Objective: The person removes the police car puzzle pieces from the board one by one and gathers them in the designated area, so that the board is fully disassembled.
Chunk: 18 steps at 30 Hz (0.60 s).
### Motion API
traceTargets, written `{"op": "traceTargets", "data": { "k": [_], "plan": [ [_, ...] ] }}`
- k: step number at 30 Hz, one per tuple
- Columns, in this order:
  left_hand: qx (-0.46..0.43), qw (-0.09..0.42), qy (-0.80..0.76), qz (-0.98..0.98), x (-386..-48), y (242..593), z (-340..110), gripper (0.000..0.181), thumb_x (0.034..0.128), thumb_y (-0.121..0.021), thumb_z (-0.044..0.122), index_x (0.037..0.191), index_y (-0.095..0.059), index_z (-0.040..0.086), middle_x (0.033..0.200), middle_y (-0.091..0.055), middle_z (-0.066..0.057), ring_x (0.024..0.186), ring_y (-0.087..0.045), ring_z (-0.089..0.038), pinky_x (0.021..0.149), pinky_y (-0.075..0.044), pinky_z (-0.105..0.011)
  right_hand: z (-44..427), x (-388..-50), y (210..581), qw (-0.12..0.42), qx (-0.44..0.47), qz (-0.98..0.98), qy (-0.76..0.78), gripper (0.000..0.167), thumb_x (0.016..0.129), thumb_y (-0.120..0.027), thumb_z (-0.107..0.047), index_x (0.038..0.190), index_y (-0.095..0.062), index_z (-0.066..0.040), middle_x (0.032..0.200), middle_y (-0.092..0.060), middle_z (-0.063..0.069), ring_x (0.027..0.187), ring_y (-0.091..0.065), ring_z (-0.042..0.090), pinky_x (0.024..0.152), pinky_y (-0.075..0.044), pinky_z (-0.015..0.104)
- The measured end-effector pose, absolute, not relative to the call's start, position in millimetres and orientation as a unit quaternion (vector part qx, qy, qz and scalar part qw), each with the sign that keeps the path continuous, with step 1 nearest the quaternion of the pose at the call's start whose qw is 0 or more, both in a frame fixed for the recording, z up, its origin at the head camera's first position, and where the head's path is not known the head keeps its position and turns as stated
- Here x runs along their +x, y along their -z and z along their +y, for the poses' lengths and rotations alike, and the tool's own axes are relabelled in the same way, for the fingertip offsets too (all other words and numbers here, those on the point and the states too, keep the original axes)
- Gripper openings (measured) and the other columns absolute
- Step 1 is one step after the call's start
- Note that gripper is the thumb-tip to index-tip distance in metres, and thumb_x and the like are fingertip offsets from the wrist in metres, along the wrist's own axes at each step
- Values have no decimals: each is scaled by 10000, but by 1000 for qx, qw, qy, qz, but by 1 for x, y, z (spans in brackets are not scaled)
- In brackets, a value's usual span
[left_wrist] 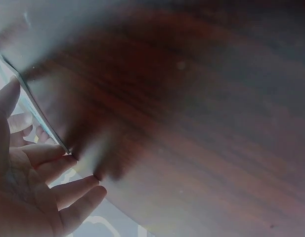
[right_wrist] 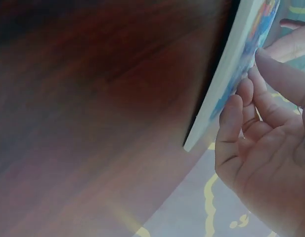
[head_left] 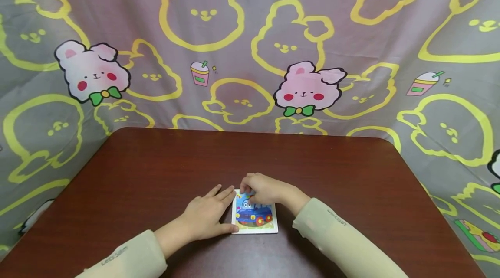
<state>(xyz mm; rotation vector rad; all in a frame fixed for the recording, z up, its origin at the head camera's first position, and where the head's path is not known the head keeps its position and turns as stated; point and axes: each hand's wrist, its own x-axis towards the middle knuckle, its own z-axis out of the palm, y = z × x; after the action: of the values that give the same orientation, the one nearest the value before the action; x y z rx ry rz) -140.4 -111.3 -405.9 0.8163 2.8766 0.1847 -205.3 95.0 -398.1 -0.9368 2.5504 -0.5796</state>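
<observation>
"Fingers of the left hand [head_left: 205, 217] are spread wide along the left side of that blue cartoon-car picture board [head_left: 254, 215]. Why so wide?"

"To brace it, I'd judge. Its thumb [head_left: 230, 228] is at the board's near-left corner and a fingertip is by the far-left one, so that whole side is framed. As the left wrist view shows, the outer fingers reach past the board to the tabletop [head_left: 175, 161]."

"And the board lies flat?"

"Flat on the tabletop, between the two hands, with the car's wheels towards the person. That probably makes the picture easy to read from above."

"What about the right hand [head_left: 265, 189]?"

"Over the far part of the board, hiding some of the car's roof. Its fingers are bent, tips down at the picture. Coming from above likely leaves the near part of the board uncovered."

"Pinching something?"

"I can't tell. In the right wrist view the thumb [right_wrist: 283, 76] reaches the picture's face, but what lies between it and the forefinger is hidden."

"How do the arms come in?"

"Slanting from either side of the board: left sleeve [head_left: 133, 256] from near left, right sleeve [head_left: 340, 234] from near right, with the right wrist bent inward."
</observation>
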Motion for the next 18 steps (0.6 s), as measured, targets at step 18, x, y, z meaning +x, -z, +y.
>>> {"op": "traceTargets", "data": {
  "k": [18],
  "plan": [
    [262,78,-56,960,-143,404,-108,918,779,-699,684,1459,-505,97,1547,-463,-53,1412,-437,-375,875,-510,-637,88,-206,399,193,-312,911,189,216,859,-746,-44,989,-606,-144,1014,-574,-10,980,-526,137,926,-480,332]
  ]
}}
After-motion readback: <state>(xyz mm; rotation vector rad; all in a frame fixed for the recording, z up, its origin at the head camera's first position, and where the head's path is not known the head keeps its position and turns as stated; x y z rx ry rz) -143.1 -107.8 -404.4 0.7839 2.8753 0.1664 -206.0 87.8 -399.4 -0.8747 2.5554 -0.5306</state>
